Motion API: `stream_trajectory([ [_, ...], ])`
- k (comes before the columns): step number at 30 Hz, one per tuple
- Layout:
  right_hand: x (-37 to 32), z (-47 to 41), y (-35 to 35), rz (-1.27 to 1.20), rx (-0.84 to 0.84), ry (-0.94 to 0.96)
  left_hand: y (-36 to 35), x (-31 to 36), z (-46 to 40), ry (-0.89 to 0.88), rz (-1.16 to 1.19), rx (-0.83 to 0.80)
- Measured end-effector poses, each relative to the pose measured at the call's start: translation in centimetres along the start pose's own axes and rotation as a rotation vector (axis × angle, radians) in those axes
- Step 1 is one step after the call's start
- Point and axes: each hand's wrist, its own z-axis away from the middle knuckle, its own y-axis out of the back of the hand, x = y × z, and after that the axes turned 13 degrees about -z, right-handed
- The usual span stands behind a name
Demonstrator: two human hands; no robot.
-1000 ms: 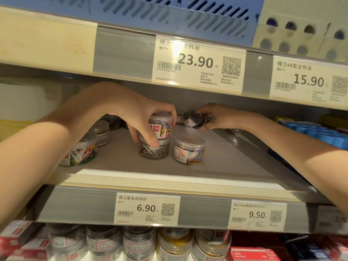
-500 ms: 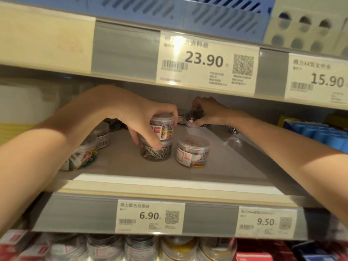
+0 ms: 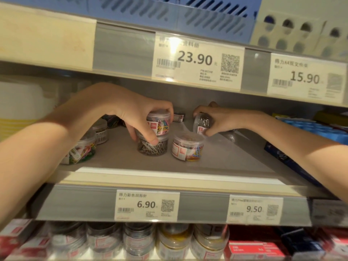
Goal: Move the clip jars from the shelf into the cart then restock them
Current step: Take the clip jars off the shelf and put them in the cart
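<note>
Both bare forearms reach far into the scene, one from the near left and one from the near right. The left hand (image 3: 135, 112) is palm down, its fingers and thumb curled around something it grips from above. The right hand (image 3: 216, 119), further right, has its fingers curled too, and it holds a tilted object.

Clip jars (image 3: 188, 146): clear glossy plastic, paper labels. Shelf (image 3: 216, 159) surface: matt grey, smooth, probably painted metal. Price tags (image 3: 197, 61): paper behind glossy clear strip, glare visible. Crates (image 3: 169, 14) above: blue matt plastic.
</note>
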Motion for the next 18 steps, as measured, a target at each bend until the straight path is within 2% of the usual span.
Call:
stream_trajectory([
  [4, 0.0, 1.6, 0.0, -0.065, 0.034, 0.036, -0.6, -0.9, -0.9, -0.028, -0.007, 0.016],
  [12, 1.1, 5.8, 0.2, -0.127, 0.053, -0.068, -1.4, -2.2, -2.6, -0.02, 0.025, 0.002],
  [14, 1.3, 6.6, 0.2, -0.154, 0.024, -0.093, -1.3, -2.1, -3.0, -0.001, 0.091, -0.062],
  [18, 1.1, 7.1, 0.6, -0.109, -0.057, -0.123, -1.0, -1.8, -3.1, 0.007, 0.103, -0.074],
])
